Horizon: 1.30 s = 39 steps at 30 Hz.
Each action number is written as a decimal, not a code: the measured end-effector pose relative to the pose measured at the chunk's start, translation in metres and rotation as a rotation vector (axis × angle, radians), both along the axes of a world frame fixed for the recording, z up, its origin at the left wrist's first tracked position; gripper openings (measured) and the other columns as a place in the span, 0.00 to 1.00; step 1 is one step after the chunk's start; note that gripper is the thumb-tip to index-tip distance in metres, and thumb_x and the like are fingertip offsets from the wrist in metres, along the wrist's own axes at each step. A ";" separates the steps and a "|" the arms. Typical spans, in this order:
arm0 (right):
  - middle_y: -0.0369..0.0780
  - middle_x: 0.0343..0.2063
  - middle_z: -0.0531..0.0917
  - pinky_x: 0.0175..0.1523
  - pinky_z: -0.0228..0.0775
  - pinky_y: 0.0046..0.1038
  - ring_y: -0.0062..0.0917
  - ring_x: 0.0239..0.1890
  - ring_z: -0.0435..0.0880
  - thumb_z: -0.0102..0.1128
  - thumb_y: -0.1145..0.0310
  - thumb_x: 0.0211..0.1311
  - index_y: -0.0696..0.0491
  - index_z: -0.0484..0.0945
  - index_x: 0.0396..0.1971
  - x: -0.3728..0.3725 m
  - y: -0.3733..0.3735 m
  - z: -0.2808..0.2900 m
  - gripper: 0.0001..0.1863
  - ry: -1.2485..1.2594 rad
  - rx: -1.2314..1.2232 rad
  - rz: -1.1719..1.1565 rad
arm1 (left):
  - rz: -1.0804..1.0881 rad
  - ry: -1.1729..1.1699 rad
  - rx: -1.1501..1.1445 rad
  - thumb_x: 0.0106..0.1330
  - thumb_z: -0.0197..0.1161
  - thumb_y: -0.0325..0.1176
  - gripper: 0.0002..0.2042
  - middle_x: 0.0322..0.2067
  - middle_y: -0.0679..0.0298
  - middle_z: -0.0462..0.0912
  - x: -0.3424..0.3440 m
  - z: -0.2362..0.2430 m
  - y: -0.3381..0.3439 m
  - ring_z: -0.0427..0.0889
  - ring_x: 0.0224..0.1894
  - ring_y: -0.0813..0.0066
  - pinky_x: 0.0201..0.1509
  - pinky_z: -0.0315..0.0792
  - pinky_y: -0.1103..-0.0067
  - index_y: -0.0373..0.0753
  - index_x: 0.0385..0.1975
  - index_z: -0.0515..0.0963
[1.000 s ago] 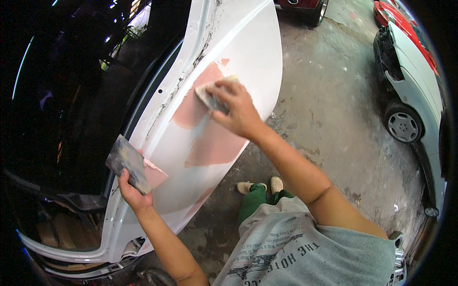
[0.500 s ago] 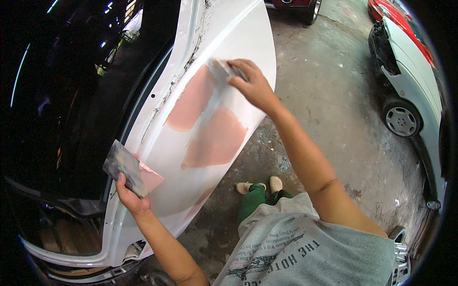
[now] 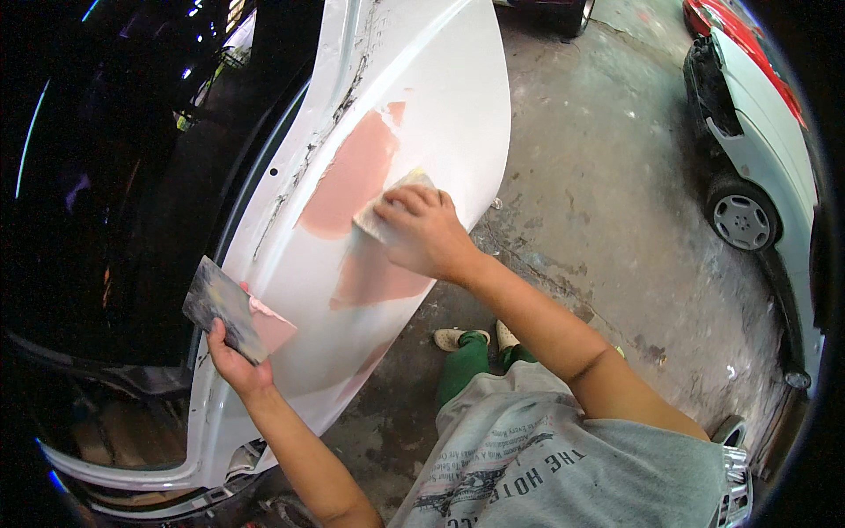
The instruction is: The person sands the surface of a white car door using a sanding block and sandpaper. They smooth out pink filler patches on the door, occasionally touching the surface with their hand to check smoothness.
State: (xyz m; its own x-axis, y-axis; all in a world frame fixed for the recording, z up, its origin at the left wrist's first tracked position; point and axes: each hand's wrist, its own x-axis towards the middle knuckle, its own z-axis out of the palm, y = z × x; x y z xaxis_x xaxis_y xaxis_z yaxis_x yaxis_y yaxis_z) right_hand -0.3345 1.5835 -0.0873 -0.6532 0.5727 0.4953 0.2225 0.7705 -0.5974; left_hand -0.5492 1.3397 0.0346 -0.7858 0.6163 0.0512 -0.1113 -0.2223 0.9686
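Observation:
My left hand (image 3: 239, 363) grips a flat grey mixing board (image 3: 220, 304) by its lower edge. Pink body filler (image 3: 271, 327) covers the board's right end. Over the white car panel (image 3: 458, 114), my right hand (image 3: 427, 231) is closed on a pale, smeared putty spreader (image 3: 396, 204), whose blade lies on or just above the panel. Left of the spreader is a smooth pink filler patch (image 3: 352, 176). A second pink patch (image 3: 378, 280) lies nearer to me, partly covered by my right hand.
The car's dark rear window (image 3: 123, 220) fills the left side. Concrete floor (image 3: 598, 158) lies to the right, with a white car part and wheel (image 3: 741, 222) and a red car (image 3: 748, 40) beyond. My shoes (image 3: 458, 339) stand near the panel's edge.
My right hand has drawn the spreader from the top of the patches toward me, down the panel. The left hand and board have barely moved.

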 end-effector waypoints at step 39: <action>0.44 0.64 0.71 0.66 0.67 0.48 0.41 0.65 0.71 0.62 0.62 0.64 0.53 0.62 0.68 0.191 -0.003 0.042 0.34 1.066 -1.752 0.448 | 0.199 -0.100 -0.070 0.70 0.56 0.35 0.23 0.55 0.53 0.78 0.087 -0.005 0.011 0.79 0.56 0.61 0.60 0.74 0.65 0.30 0.61 0.68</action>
